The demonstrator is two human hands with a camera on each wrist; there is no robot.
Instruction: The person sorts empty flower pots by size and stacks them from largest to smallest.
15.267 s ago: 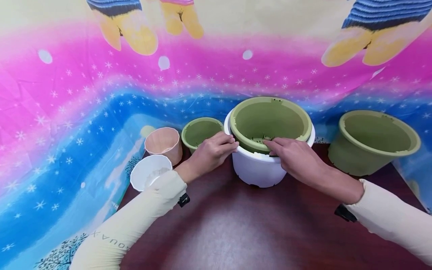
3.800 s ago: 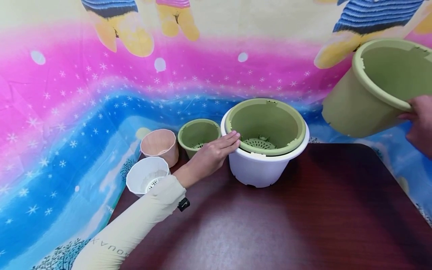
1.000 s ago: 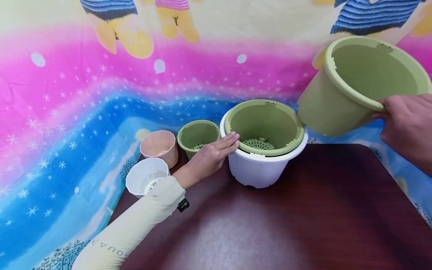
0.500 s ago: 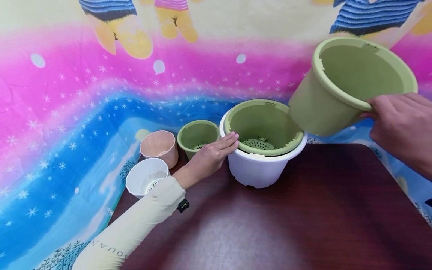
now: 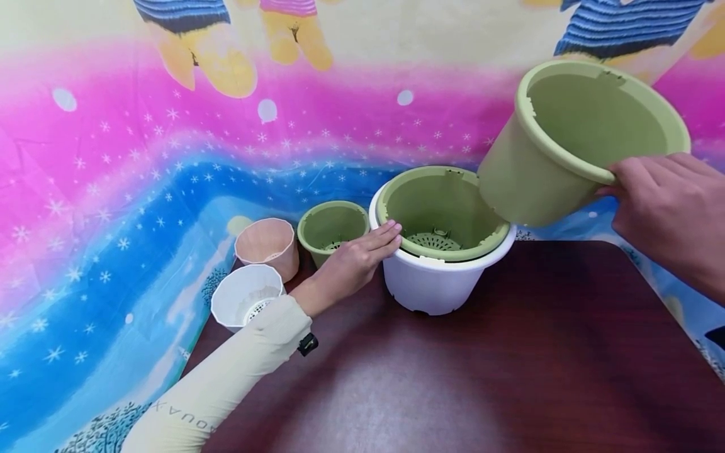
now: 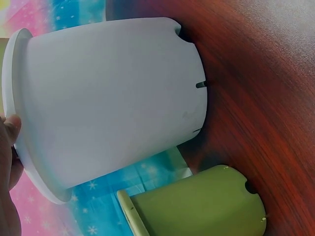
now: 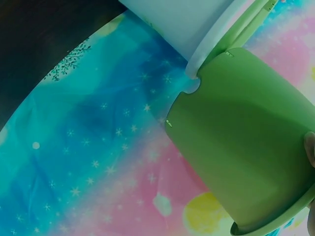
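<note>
My right hand grips the rim of a large green flower pot, which is raised and tilted, its mouth toward the upper right. Its lower end overlaps the right rim of a white flower pot in the head view. Another green pot with a slotted bottom sits nested inside the white one. My left hand holds the white pot's left rim, fingers laid over the top. In the left wrist view a fingertip lies against that rim's outer side.
Left of the white pot stand a smaller green pot, a peach faceted pot and a white faceted pot. All rest on a dark reddish table. A printed cloth hangs behind.
My right hand has lifted the large green pot off the table's right side and carried it left to the nested pots. Earlier it was at the inner green pot's rim. The left hand has stayed put.
</note>
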